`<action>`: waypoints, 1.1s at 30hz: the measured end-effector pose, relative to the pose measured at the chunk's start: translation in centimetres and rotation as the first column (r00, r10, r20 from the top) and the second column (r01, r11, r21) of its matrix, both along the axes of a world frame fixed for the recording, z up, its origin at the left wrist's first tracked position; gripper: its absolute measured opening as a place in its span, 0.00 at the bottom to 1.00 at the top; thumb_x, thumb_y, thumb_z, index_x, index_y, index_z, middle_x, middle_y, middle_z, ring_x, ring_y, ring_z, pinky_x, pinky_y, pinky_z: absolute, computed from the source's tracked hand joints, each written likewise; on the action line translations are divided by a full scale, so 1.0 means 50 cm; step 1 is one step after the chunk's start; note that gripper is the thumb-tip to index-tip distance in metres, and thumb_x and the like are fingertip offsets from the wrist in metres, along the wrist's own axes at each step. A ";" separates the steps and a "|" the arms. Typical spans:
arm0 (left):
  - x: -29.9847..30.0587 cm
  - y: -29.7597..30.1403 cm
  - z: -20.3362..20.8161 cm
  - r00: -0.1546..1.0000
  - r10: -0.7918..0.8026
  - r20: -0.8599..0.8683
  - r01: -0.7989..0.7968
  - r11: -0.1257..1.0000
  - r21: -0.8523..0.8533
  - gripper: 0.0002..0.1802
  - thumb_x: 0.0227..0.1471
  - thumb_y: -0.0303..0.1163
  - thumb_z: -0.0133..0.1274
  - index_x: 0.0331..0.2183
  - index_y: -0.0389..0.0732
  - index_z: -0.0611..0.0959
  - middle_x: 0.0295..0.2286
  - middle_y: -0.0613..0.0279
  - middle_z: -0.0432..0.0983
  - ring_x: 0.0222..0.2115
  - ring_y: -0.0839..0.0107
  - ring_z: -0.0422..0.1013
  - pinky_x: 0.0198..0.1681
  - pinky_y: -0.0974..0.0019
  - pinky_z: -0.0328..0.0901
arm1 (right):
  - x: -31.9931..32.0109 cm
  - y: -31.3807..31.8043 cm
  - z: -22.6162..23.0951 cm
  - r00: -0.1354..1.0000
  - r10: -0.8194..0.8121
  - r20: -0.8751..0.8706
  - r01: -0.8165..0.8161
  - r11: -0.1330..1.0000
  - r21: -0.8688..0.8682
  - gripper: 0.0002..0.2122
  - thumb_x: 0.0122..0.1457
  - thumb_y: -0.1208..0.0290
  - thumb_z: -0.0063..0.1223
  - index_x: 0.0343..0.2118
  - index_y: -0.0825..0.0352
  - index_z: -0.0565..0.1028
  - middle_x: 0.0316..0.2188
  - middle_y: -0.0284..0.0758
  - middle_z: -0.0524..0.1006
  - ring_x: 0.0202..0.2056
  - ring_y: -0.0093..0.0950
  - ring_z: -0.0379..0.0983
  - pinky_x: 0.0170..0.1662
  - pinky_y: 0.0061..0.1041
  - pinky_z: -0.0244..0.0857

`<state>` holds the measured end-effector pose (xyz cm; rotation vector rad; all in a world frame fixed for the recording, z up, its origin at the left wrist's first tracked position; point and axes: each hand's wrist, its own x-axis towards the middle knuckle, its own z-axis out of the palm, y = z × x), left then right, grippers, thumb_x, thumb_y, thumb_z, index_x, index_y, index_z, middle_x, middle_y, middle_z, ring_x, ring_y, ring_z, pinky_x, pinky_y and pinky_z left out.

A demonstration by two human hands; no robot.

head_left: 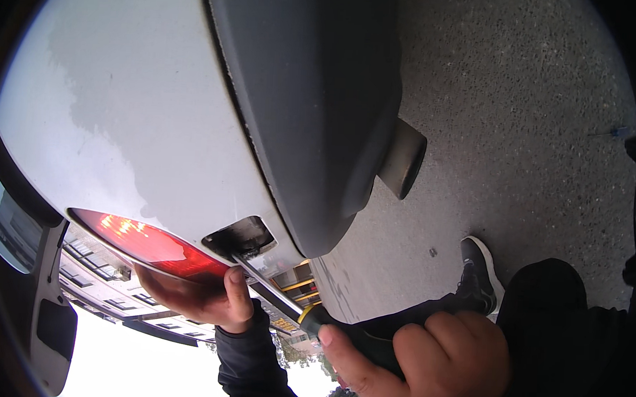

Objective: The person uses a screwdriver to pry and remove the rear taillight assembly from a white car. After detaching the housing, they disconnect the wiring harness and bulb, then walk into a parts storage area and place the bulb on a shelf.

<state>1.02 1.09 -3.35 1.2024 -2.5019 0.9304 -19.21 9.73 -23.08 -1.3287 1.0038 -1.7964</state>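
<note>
My right hand (446, 360) is wrapped round the dark green handle of a screwdriver (318, 319) with a yellow ring and a long metal shaft. The shaft slants up and left to a dark rectangular opening (242, 236) in the white car body (150, 134). Its tip reaches the opening's lower edge, where the exact contact is too dark to tell. Beside it, my left hand (207, 299) holds the outer edge of the red tail light (152, 248). The fingertips are hidden behind the light, and the thumb is at its end near the shaft.
A dark grey bumper (307, 113) borders the body, with an exhaust tip (405, 160) projecting below it. Rough asphalt (505, 136) lies to the right, with a thin blue-ended object (615, 132) on it. A dark shoe (476, 276) stands near the bumper. The raised tailgate (47, 314) is at the left.
</note>
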 end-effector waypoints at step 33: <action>0.015 -0.005 0.003 0.991 -0.035 0.128 0.051 0.991 -0.126 0.56 0.47 0.57 0.61 0.67 0.41 0.55 0.65 0.42 0.50 0.65 0.38 0.50 0.62 0.33 0.53 | 0.030 0.012 -0.041 0.994 -0.094 -0.063 0.088 0.992 -0.093 0.16 0.60 0.67 0.59 0.52 0.57 0.79 0.15 0.28 0.60 0.15 0.21 0.57 0.19 0.20 0.53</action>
